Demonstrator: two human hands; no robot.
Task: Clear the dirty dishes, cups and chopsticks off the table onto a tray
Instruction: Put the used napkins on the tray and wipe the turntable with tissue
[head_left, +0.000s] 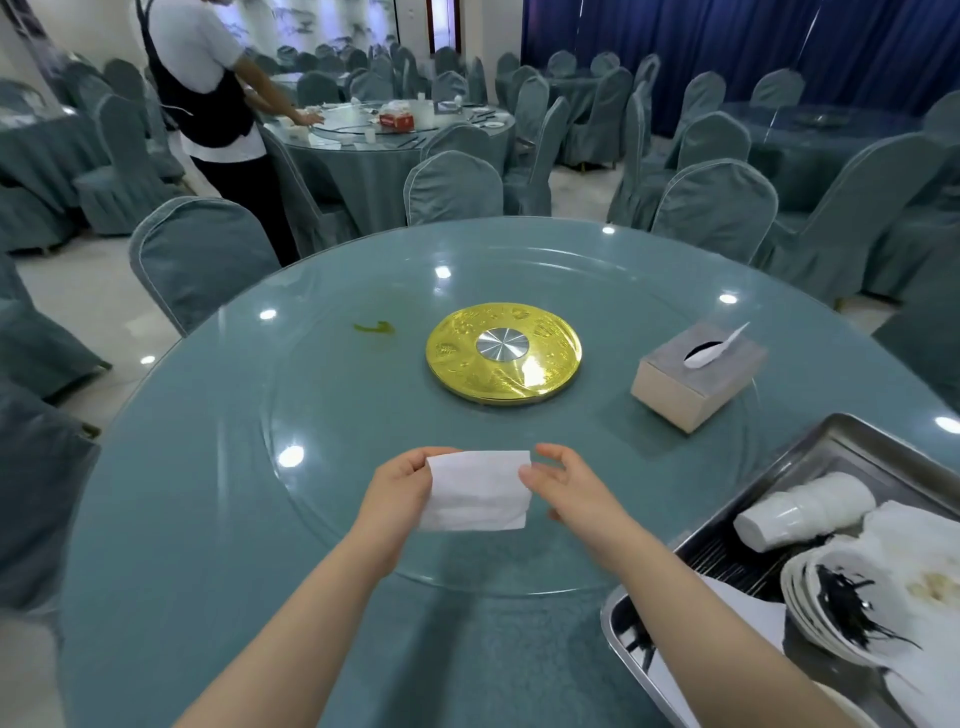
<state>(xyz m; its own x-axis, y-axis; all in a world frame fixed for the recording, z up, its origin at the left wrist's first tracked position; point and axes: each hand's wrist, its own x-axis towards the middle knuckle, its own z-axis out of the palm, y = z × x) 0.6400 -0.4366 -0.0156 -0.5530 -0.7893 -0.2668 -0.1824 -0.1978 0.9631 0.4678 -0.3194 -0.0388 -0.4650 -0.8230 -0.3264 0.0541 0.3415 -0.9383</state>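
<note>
Both hands are up over the near side of the table, stretching a white paper napkin (475, 491) between them. Left hand (400, 488) pinches the napkin's left edge with thumb and fingers curled around it; right hand (563, 486) has the right edge between thumb and fingertips, the other fingers loosely bent. The napkin looks folded over, kinda rectangular, held flat just above the glass.

So the table (208, 519) is a big round one with a teal cloth under a glass top, and a glass lazy susan sits on it with a shiny gold hub (503, 353) dead centre. Left of the hub there's a little green food scrap (375, 328) stuck on the glass. Off to the right is a grey tissue box (698, 376) with a tissue poking out the slot.

The steel tray (831, 447) is at the near right edge of the table, partly out of frame. On it: a stack of white cups (802, 509) lying on its side, a stack of white dishes (841, 603) with dark leftovers smeared in the top one, crumpled white napkins beside those, and what look like dark chopsticks (727, 558) lying flat on the tray floor.

Further back, another person (208, 88) in a white shirt and dark apron leans over a second round table that has a red box and some small dishes on it. Teal-covered chairs everywhere.
</note>
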